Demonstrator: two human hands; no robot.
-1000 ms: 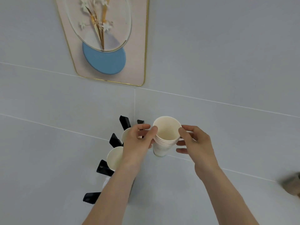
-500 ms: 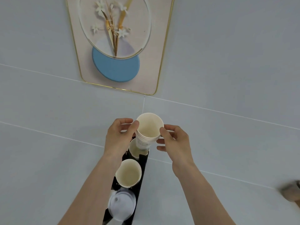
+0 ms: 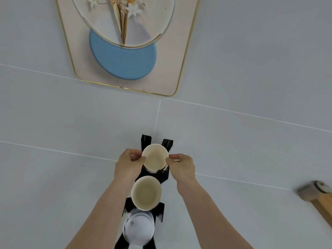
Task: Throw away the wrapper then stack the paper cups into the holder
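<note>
A black wall-mounted cup holder point(image 3: 166, 143) runs down the grey tiled wall in front of me. A stack of cream paper cups point(image 3: 154, 158) sits in its upper slot, mouth toward me. My left hand point(image 3: 128, 165) pinches the stack's left rim and my right hand point(image 3: 182, 167) pinches its right rim. A second cream paper cup point(image 3: 146, 193) rests in the slot below. Under that, a stack of white lids point(image 3: 138, 229) fills a lower slot. No wrapper is in view.
A framed picture point(image 3: 124, 56) with a blue disc and gold edge hangs on the wall above the holder. A blurred wooden object point(image 3: 318, 196) juts in at the right edge.
Both hands carried the cup stack from the holder's right side to over it, then down into the upper slot. My view swung to face the holder head-on.
</note>
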